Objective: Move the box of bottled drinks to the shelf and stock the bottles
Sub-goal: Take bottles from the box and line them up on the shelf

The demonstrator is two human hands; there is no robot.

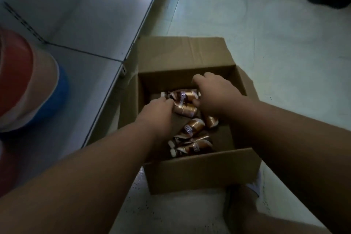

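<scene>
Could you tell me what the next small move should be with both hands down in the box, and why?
Probably lift out the top copper-labelled bottle and carry it to the grey metal shelf. Both the left hand and right hand appear closed around bottles lying loose in the open brown cardboard box beside that shelf.

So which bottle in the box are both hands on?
The far bottle, lying on its side with its white cap pointing left: left hand at its neck, right hand over its base. The nearer bottles lie untouched.
</scene>
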